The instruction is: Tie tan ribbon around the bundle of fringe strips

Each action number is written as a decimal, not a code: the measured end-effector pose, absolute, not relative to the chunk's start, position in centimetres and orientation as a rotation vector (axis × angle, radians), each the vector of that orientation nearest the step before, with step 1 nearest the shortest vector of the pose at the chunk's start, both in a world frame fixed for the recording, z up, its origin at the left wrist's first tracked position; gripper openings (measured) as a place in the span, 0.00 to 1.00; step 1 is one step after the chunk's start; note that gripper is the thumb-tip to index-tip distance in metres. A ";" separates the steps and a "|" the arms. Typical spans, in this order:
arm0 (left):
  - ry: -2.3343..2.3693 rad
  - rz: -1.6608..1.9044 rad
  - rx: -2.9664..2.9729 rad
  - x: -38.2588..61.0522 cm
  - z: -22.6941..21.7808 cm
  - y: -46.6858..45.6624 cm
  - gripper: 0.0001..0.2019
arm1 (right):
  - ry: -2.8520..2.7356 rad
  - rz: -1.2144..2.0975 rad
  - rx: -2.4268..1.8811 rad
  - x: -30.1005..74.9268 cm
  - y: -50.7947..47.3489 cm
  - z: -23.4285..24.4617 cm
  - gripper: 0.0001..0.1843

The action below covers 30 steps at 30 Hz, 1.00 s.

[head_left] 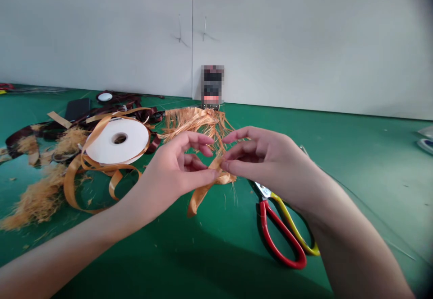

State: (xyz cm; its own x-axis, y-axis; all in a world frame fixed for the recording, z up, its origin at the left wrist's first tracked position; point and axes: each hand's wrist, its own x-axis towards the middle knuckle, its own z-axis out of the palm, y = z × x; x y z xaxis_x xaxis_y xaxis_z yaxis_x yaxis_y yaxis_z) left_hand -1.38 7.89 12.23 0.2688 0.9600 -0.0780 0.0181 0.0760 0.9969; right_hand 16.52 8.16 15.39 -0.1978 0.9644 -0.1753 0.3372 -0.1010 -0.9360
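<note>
My left hand (184, 166) and my right hand (259, 154) meet in the middle of the view, just above the table. Between their fingertips is a golden-orange ribbon (199, 197), its loose end hanging down to the left. Thumb and fingers of each hand are pinched on it, and the fingertips cover part of the ribbon. Just behind the hands lies a fringe of frayed orange strands (192, 121). Scissors (282, 227) with one red and one yellow handle rest beside my right wrist, their blades partly hidden under the hand.
A white ribbon spool (117, 141) with loose orange loops lies at left. Near it are piles of frayed fibre (37, 200), dark brown ribbon (20, 136) and a dark flat object (77, 108). A blurred-out upright object (212, 85) stands against the white wall (304, 37).
</note>
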 end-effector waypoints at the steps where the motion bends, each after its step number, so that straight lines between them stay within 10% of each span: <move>1: 1.057 0.948 1.281 -1.4 12.3 7.9 0.18 | -1.579 1.266 -1.469 16.5 8.2 15.4 0.16; 8: 1.080 0.954 1.302 -1.8 12.1 7.7 0.19 | -1.539 0.622 -1.560 17.0 8.5 15.4 0.11; 30: 1.029 0.934 1.091 -1.7 12.9 7.9 0.13 | -1.976 0.470 -1.901 16.6 7.5 14.4 0.13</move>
